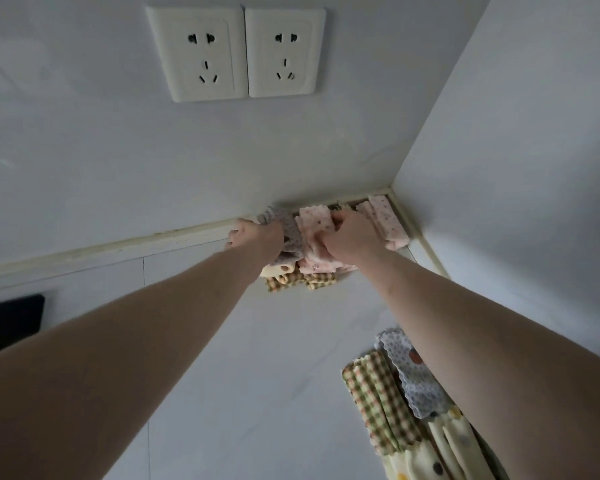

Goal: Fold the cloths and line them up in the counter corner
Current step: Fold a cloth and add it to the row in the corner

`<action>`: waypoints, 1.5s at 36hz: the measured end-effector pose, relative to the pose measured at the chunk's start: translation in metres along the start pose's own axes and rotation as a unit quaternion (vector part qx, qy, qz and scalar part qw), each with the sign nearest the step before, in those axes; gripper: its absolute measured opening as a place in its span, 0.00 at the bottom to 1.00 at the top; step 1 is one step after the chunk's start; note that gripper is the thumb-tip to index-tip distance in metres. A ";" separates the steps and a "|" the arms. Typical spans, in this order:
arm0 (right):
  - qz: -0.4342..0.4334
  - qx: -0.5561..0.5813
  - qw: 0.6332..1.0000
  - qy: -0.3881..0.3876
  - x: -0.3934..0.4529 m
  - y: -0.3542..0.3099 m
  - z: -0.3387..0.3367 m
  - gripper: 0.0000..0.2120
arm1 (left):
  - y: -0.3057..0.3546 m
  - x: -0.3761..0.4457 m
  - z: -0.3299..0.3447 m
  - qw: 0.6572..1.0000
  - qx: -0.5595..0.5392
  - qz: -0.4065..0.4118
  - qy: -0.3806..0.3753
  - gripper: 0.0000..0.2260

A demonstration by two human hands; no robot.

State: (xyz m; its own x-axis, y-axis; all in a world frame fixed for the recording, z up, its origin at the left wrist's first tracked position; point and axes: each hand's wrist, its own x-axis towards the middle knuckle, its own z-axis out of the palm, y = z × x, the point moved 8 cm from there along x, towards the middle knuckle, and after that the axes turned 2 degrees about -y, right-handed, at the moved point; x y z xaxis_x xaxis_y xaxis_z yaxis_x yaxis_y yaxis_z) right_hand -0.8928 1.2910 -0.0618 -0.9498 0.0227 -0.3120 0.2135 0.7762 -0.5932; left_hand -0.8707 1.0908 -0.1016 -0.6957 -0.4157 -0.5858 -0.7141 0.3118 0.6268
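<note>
Under both hands (257, 237), cloths (312, 233) (half-hidden)

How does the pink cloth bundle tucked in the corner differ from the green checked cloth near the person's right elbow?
The pink floral cloth bundle is folded compactly and lies against the wall at the counter corner; the green checked cloth lies at the near counter edge, longer and looser. The pink one lies apart from the hands; the checked one is partly under the right forearm. Both have patterned fabric.
</note>
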 end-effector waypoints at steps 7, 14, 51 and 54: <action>-0.040 -0.007 0.996 0.082 -0.014 -0.005 -0.018 0.17 | 0.000 -0.026 -0.016 0.998 -0.025 0.056 -0.033 0.31; -0.054 0.036 0.991 0.117 -0.058 0.015 -0.049 0.18 | -0.012 -0.075 -0.045 0.979 0.032 0.185 0.075 0.25; 0.193 0.330 0.924 0.022 -0.132 0.139 -0.072 0.10 | 0.006 -0.159 0.066 0.955 -0.021 0.176 -0.240 0.08; 0.165 0.364 0.915 0.060 -0.100 0.125 -0.097 0.11 | 0.050 -0.138 0.053 0.956 -0.052 0.196 -0.214 0.12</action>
State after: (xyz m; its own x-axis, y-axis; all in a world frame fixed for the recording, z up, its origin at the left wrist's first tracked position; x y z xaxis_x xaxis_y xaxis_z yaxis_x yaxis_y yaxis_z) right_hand -0.7931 1.4473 -0.0330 -0.8153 0.2833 -0.5051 0.5468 0.0894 -0.8325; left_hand -0.8150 1.2091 -0.0164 -0.8926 0.1096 -0.4374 -0.3955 0.2757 0.8761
